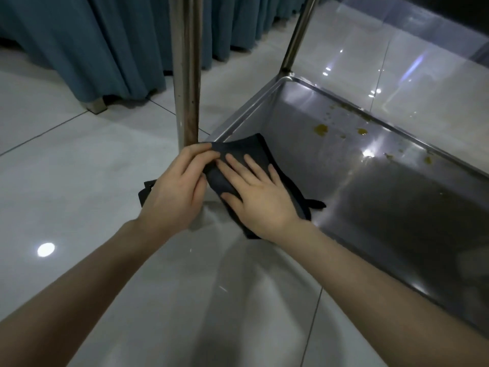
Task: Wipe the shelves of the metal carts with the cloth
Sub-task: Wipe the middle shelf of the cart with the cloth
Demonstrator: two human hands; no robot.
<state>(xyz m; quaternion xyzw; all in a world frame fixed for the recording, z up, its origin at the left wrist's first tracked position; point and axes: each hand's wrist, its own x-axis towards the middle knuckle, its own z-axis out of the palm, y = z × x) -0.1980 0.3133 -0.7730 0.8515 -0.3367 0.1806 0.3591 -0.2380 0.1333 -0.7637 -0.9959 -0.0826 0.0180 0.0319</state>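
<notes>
Pinches the upper edge of the dark navy folded fabric cloth (238, 152) with the left hand (174, 186), fingers curled over the fold. Presses flat on the same cloth with the right hand (260, 197), fingers straight and slightly spread, closed round nothing. Meets fingertip to fingertip, left against right, near picture centre.

Lies draped, that cloth, over the near corner of the shiny stainless-steel tray shelf of the metal cart (383, 197), one dark flap showing outside the rim at 8 o'clock from the left hand, another tail poking out at 4 o'clock from the right hand. Hard to tell whether resting fully on the steel or partly lifted.

Straight above the left hand at 12 o'clock, a round upright steel post (186, 75), streaked brown, its foot just beside the cloth. At 1 o'clock, a second slimmer steel post (299, 35) rising from the far corner of the shelf.

At 2 o'clock from the right hand, well apart from the cloth, scattered yellowish-brown stains (321, 129) along the far side of the shelf.

All around, glossy pale grey floor tiles (66, 168). At 10 to 12 o'clock, pleated teal curtain fabric (111, 43) hanging down to the floor.
</notes>
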